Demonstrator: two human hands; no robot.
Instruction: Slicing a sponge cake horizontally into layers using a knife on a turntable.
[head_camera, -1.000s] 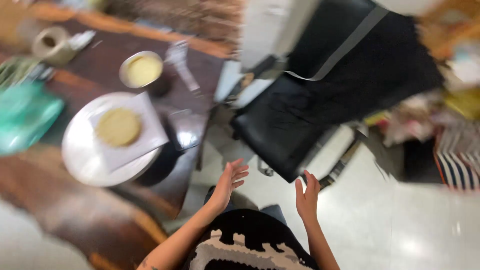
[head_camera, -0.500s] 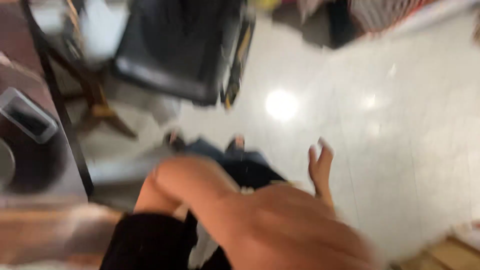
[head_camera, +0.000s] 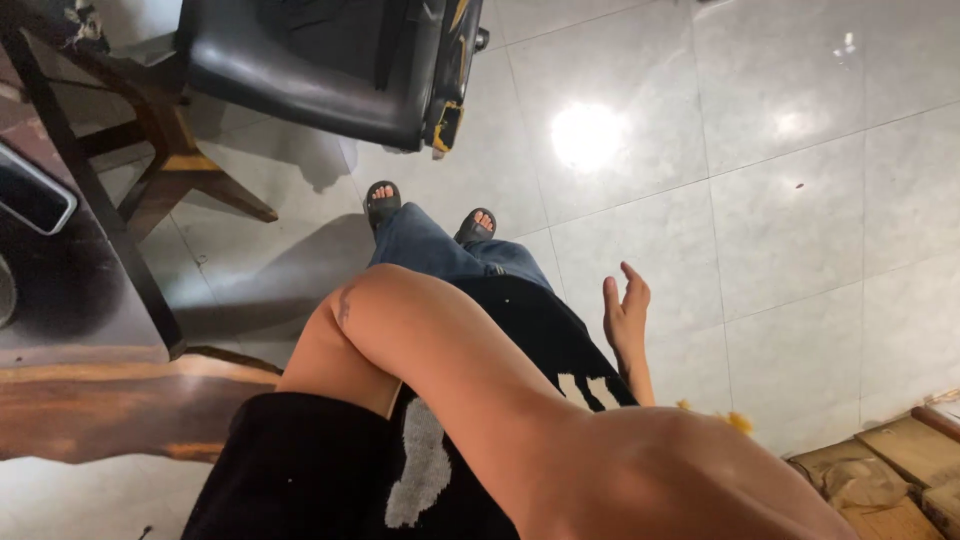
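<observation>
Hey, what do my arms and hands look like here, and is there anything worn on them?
The left arm is bare below a black sleeve and has a small dark mark near the elbow. The right hand has no glove, ring or watch that shows, and its forearm is bare too. The left hand is out of frame.

Pale glossy floor tiles (head_camera: 800, 200) fill the right of the frame, a bright light glare (head_camera: 588, 135) at upper centre. A black padded chair (head_camera: 320, 60) stands upper left, a dark wooden bench (head_camera: 90, 300) at left.
</observation>
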